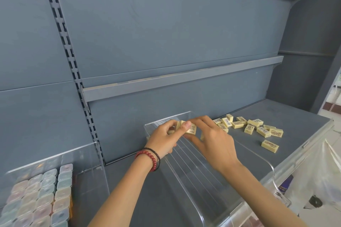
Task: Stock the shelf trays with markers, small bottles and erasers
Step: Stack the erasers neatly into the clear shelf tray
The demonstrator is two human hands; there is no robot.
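Observation:
A clear plastic tray point(208, 186) lies on the grey shelf, running from the back wall toward me. Over its far end my left hand point(164, 138) pinches a few pale yellow erasers point(191, 128) between thumb and fingers. My right hand point(212, 138) curls around the same small stack from the right, fingertips on it. Several loose yellow erasers point(258, 128) lie scattered on the shelf to the right of the tray, one eraser point(270, 146) apart and nearer me.
A second clear tray point(88, 175) at the lower left holds rows of small pastel-lidded boxes point(40, 195). A narrow grey rail shelf point(184, 77) runs above. A white plastic bag point(317, 180) sits beyond the shelf's front edge at right.

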